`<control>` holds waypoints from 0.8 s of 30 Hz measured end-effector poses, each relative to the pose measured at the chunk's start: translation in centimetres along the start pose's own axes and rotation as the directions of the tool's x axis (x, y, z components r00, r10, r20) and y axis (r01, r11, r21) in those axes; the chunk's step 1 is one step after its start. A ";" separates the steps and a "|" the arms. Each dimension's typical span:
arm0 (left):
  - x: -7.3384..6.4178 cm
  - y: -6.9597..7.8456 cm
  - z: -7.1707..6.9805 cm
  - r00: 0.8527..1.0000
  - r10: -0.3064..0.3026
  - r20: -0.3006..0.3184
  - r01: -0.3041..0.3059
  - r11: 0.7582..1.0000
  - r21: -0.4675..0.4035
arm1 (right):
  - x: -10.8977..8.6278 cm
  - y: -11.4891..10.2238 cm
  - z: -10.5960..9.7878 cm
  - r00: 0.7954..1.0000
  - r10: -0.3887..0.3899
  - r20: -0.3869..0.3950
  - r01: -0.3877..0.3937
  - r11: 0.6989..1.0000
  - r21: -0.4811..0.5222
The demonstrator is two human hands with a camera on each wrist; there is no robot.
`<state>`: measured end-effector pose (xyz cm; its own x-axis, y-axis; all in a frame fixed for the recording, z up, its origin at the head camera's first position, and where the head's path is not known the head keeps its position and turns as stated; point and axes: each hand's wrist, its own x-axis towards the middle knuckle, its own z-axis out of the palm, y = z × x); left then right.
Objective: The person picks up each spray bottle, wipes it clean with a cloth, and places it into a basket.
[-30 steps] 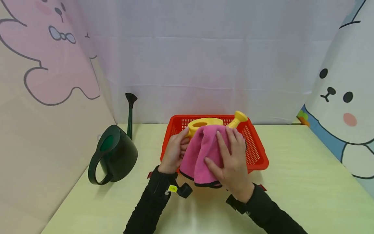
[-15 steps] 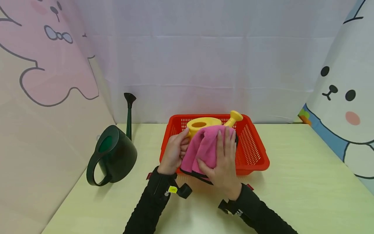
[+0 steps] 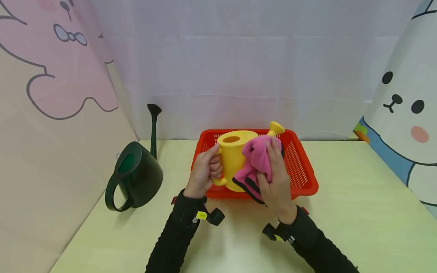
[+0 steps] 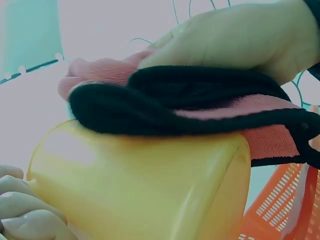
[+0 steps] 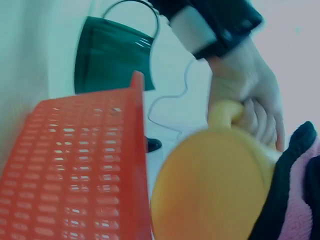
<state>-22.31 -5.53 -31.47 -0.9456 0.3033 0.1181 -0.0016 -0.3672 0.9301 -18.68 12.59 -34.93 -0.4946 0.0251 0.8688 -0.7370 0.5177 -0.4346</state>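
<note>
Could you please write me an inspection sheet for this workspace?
Surface: pale table, plain-looking.
Job's things: yellow watering can, held; pink cloth with dark edging, against its side.
Clutter: dark green watering can at left; red basket behind the yellow can in the head view.
Grips: left grip holds the can's handle; right grip presses the cloth.
Cables: nothing seen.
Surroundings: white sheet behind, cartoon animals on both sides.
</note>
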 end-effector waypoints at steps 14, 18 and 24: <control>0.0 -0.1 0.1 1.000 -0.007 0.019 0.008 0.999 -0.039 | 0.4 0.1 -0.2 0.996 -0.007 0.093 0.006 1.000 0.011; 0.2 -0.3 0.2 0.999 0.003 0.048 0.000 0.998 -0.056 | -0.4 -0.3 0.9 0.975 -0.187 0.122 0.210 0.953 -0.219; 0.1 -0.5 0.4 1.000 -0.021 0.016 0.021 1.000 -0.009 | -1.5 -1.1 2.0 0.904 -0.364 0.223 0.426 0.800 -0.423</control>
<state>-22.28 -4.96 -31.80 -0.9401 0.3247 0.1042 -0.0243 -0.3685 0.9293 -18.01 10.27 -36.20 -0.2822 -0.3566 0.8906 -0.6054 0.7863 0.1230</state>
